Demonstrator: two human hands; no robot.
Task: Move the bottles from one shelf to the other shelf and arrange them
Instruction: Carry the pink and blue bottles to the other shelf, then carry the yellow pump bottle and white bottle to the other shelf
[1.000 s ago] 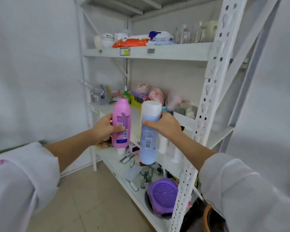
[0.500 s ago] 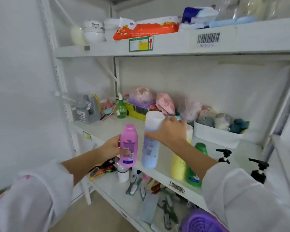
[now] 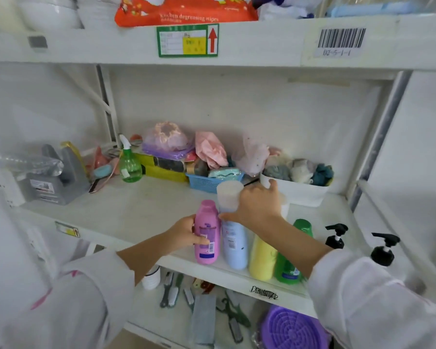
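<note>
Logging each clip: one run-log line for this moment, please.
left hand: grip on pink bottle | right hand: grip on blue bottle | both at middle shelf front, beside yellow bottle

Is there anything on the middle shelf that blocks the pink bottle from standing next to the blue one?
Nothing visible does. The pink plastic bottle, held by the left hand, is already beside the pale blue bottle, which the right hand grips.

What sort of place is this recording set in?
Probably a storeroom or stockroom: white metal shelving with a barcode label and a green location tag, stocked with mixed household goods like wipes and bottles.
</note>
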